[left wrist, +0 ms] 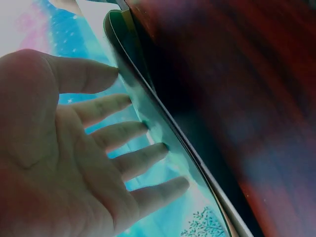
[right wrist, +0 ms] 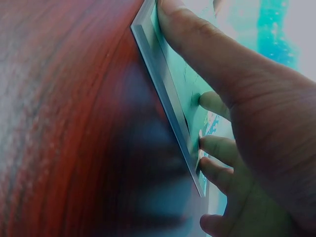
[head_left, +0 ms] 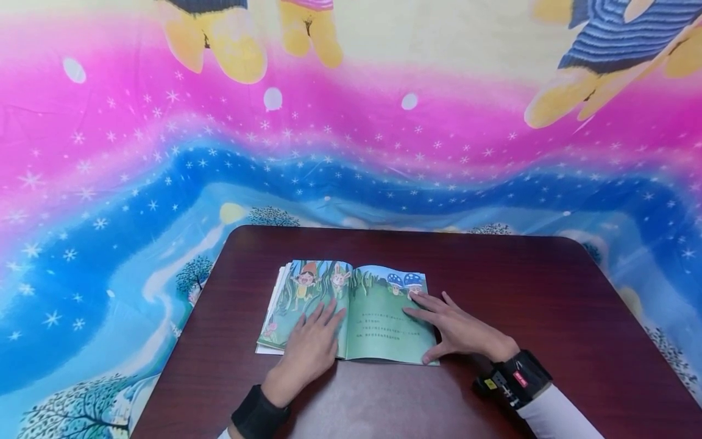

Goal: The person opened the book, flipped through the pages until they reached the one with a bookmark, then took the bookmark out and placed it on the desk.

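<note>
An illustrated picture book (head_left: 384,341) lies open on the dark wooden table, its pages showing cartoon figures, plants and a few lines of text. My left hand (head_left: 311,344) rests on the left page with its fingers straight; in the left wrist view the fingertips (left wrist: 165,149) touch the page. On the right page's outer edge lies my right hand (head_left: 460,326), fingers spread. The right wrist view shows that thumb (right wrist: 197,32) on the page near the book's edge (right wrist: 165,98), the other fingertips touching the page farther along.
The reddish-brown table (head_left: 493,268) has rounded far corners. Behind it hangs a colourful printed cloth (head_left: 351,164) with snowflakes and trees. Black bands are worn on both wrists; a small device (head_left: 493,383) sits on the right one.
</note>
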{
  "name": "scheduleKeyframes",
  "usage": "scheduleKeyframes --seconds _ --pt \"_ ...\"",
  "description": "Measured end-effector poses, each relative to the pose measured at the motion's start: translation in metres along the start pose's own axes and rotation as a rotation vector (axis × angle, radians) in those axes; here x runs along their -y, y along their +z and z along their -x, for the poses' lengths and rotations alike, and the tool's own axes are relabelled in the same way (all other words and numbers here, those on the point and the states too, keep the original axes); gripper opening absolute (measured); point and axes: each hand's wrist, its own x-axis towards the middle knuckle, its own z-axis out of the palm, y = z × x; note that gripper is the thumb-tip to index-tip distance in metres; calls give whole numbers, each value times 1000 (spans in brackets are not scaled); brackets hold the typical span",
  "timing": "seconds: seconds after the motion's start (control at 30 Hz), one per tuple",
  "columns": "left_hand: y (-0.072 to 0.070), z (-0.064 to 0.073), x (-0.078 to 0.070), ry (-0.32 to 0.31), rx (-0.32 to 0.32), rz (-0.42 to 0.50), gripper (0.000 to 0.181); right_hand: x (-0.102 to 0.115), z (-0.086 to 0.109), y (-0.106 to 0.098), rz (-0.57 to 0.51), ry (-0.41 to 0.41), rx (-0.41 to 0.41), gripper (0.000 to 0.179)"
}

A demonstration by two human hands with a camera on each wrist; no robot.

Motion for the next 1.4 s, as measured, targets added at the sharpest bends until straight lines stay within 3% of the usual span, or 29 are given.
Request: scheduleKeyframes --seconds 0.13,0.3,0.43,0.57,0.93,1.4 --pt "-1 0 -2 -23 72 26 54 2 -3 1 2 10 3 109" --pt "1 -1 -3 -70 184 81 80 4 -7 3 6 24 10 110" --pt "6 -1 -4 -78 215 113 105 7 -10 4 9 19 8 111" --pt "9 -1 -8 -70 207 133 116 10 -13 5 15 13 10 110" --pt "11 -2 -20 -75 195 138 105 14 -19 8 24 6 14 109" --pt "12 -1 -22 -92 203 129 91 15 -19 4 28 -14 7 106"
